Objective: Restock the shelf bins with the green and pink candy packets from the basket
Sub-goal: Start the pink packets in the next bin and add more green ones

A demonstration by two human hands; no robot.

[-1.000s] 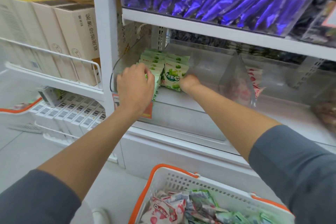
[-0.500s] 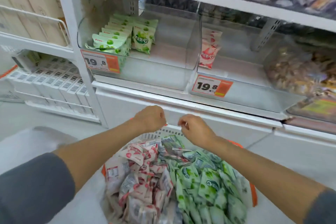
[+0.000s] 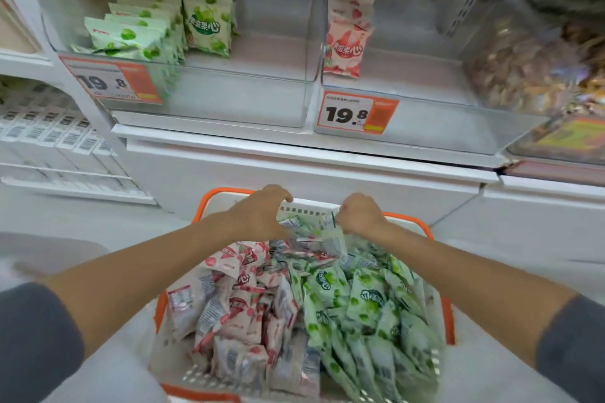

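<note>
Left hand (image 3: 262,214): fingers (image 3: 284,196) arched and parted over the far end of the basket; whether they touch a packet cannot be told, owing to blur.
Right hand (image 3: 360,214): fingers curled under and hidden behind the knuckles, gripping the top of a pale packet (image 3: 330,232); its print is smeared and its colour uncertain.
Basket (image 3: 447,321): white mesh with an orange rim, lower centre, near edge cut off by the frame. It holds pink packets (image 3: 235,304) heaped on the left and green packets (image 3: 366,304) on the right.
Sleeves (image 3: 32,337): grey, at both lower corners.
Left bin (image 3: 229,101): clear, upper left, with shelved green packets (image 3: 157,29) in rows at its left side; its price tag (image 3: 111,82) is blurred.
Right bin (image 3: 425,121): clear, upper centre, with a few shelved pink packets (image 3: 347,39) standing against its left wall; the label (image 3: 357,111) reads 19.8.
Third bin (image 3: 530,59): upper right, brownish contents, too blurred to identify.
White boxes (image 3: 49,131): barcoded, left edge, partly cut off.
</note>
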